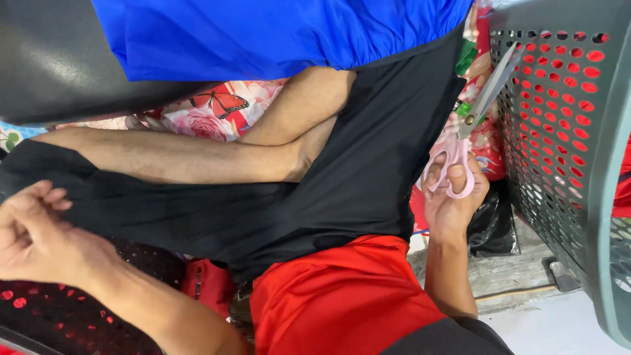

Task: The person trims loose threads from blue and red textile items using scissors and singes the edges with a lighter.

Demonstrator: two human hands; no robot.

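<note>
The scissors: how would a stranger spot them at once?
Find the grey perforated basket at the right edge. Just left of it, the right hand holds the scissors. Pale pink loop handles and bare metal blades mark them out among dark and bright cloth.

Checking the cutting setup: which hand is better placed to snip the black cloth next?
Likely the right hand: its grip holds the pink-handled scissors beside the black cloth. The left hand pinches the cloth's far end.
</note>
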